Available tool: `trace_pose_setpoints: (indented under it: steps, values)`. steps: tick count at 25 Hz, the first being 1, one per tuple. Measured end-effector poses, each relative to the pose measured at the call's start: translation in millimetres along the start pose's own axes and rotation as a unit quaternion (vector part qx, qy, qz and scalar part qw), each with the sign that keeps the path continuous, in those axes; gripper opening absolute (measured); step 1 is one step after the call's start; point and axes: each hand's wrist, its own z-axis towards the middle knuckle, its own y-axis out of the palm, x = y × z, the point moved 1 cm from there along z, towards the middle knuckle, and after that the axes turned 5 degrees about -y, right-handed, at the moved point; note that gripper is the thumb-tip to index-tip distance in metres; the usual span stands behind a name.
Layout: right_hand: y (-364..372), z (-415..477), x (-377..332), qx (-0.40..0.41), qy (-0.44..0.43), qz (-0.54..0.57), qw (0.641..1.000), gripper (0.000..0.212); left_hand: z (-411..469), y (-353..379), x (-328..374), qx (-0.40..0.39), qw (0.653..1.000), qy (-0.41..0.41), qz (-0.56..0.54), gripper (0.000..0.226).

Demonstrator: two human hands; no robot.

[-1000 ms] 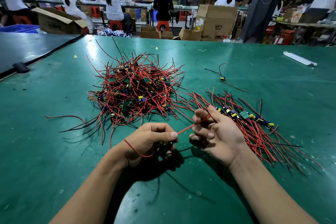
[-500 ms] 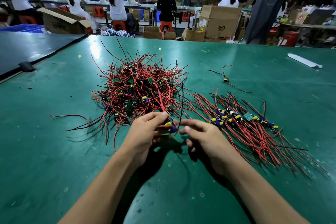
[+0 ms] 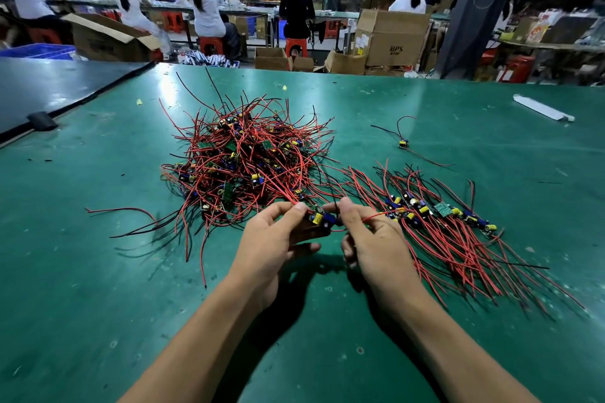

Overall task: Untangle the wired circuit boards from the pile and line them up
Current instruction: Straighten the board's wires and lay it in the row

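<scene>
A tangled pile of small circuit boards with red and black wires (image 3: 242,163) lies on the green table (image 3: 98,271), just beyond my hands. To the right, a row of lined-up boards (image 3: 442,209) stretches out with their wires trailing toward me. My left hand (image 3: 275,239) pinches one small board with a yellow and blue part (image 3: 322,218) between thumb and fingers, in front of the pile. My right hand (image 3: 373,239) pinches that board's other end and a red wire (image 3: 381,215). Red wires run from the held board back into the pile.
One lone wired board (image 3: 403,143) lies farther back on the right. A white strip (image 3: 543,108) rests near the far right edge. A dark table (image 3: 49,88) adjoins on the left. Cardboard boxes (image 3: 389,36) and seated people fill the background.
Both hands have risen from near the table's front toward the pile's edge. The right hand, earlier palm up on a red wire, now pinches the board together with the left.
</scene>
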Motion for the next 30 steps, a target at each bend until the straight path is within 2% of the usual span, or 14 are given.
trace_pose_setpoints:
  steps: [2,4,5,8,10,13,16,17,20,23,27,30]
  values:
    - [1,2,-3,-0.003,0.052,0.149,0.988,0.026,0,1,3,-0.009,0.996,-0.021,-0.086,0.008]
    - [0,5,-3,-0.022,0.058,0.226,0.972,0.019,0,0,6,-0.018,0.992,-0.027,-0.118,0.009]
    - [0,5,-3,-0.034,0.060,0.235,0.969,0.020,-1,-1,6,-0.017,0.995,-0.025,-0.096,0.008]
    - [0,2,-3,-0.086,0.087,0.224,0.967,0.040,-4,-1,5,-0.023,1.000,-0.020,0.001,0.007]
    - [-2,0,-2,-0.102,0.095,0.209,0.968,0.040,-6,2,4,-0.032,0.999,-0.026,0.021,0.007]
    - [-6,2,-5,-0.096,0.095,0.242,0.961,0.026,-7,1,8,-0.033,0.998,-0.040,-0.032,0.011]
    - [-7,4,-7,-0.077,0.103,0.288,0.949,0.050,-8,-2,13,-0.052,0.991,-0.050,-0.115,0.012]
    - [-6,4,-7,-0.072,0.104,0.305,0.944,0.050,-7,-1,13,-0.059,0.988,-0.054,-0.131,0.012]
    - [-1,3,-7,-0.051,0.120,0.350,0.928,0.033,-7,1,13,-0.076,0.981,-0.058,-0.169,0.006]
    - [2,4,-7,-0.030,0.115,0.359,0.926,0.017,-7,2,11,-0.118,0.977,-0.050,-0.173,0.011]
    - [-9,10,-11,-0.005,0.120,0.358,0.926,0.022,-11,3,2,-0.215,0.965,-0.058,-0.138,0.027]
    - [-19,12,-14,-0.033,0.153,0.316,0.936,0.028,-12,7,-2,-0.235,0.956,-0.103,-0.141,0.021]
